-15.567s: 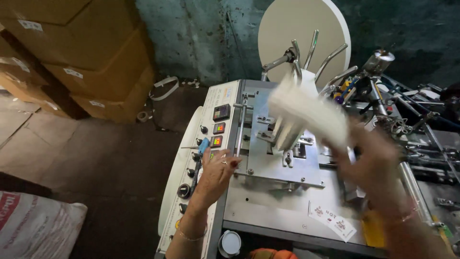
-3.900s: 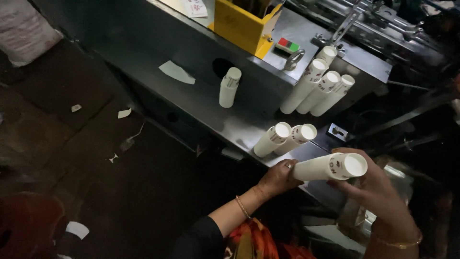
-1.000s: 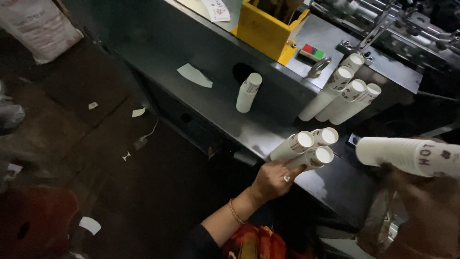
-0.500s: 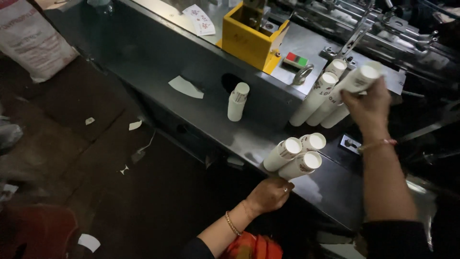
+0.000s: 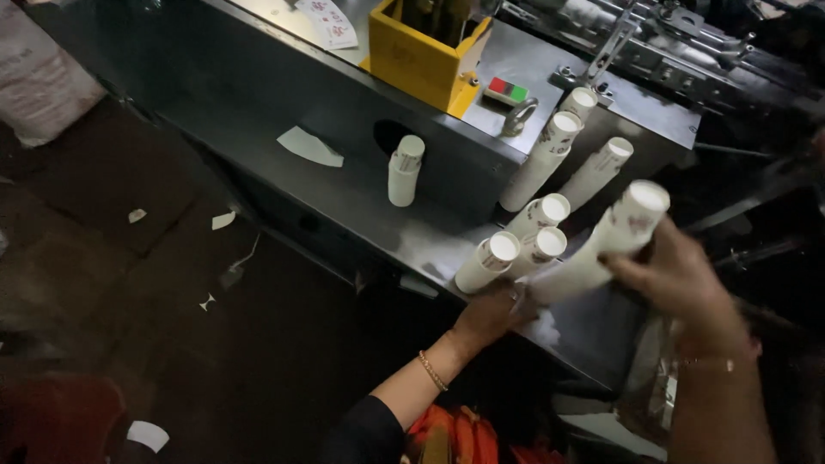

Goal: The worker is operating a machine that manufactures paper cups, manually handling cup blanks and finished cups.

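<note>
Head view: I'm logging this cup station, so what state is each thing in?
Right hand: gripping a tilted cup stack.
Left hand: on the base of three lying cup stacks.
Short cup stack: alone on the ledge.
Yellow box: open-topped.
Paper blank: lying flat.

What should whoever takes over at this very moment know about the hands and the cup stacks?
Right hand: gripping a long stack of white paper cups, held tilted above the metal shelf.
Left hand: at the base of three short stacks lying together near the shelf edge.
Done: three more stacks lean against the machine wall; one short stack lies apart, beside a cut paper blank.
Left: the held stack is not yet set down.
</note>
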